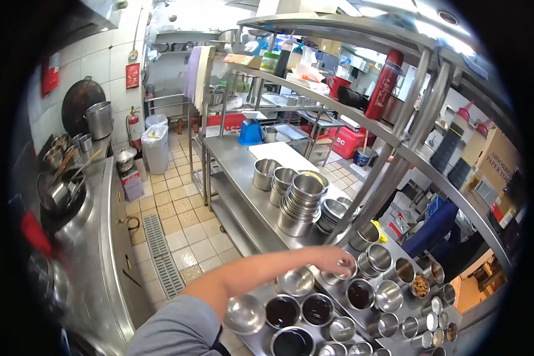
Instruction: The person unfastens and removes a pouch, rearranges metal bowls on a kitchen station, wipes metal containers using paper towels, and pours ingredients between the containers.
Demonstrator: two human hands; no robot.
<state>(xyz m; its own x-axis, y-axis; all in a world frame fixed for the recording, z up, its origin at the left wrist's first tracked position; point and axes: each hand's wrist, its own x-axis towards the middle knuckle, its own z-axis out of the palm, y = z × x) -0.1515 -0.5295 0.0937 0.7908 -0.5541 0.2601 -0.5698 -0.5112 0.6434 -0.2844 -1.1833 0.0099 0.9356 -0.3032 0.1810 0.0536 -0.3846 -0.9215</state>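
My left hand (333, 260) is stretched out over the crowded steel counter, at the end of a bare forearm with a grey sleeve. Its fingers curl down onto the rim of a round steel container (338, 277); the hand covers part of that container, and its contents are hard to see. Beside it stands a steel pot of dark sauce (360, 294). A shiny steel bowl (295, 281) lies below the forearm. Closer to me are several more pots of dark liquid (317, 310) and a large steel bowl (245, 314). My right hand is out of view.
Stacked steel pots (296, 219) and a white board (283, 157) stand farther along the counter. A shelf post (374, 184) rises close beyond my hand. A wok range (95, 255) lines the left, with a tiled floor (187, 255) between.
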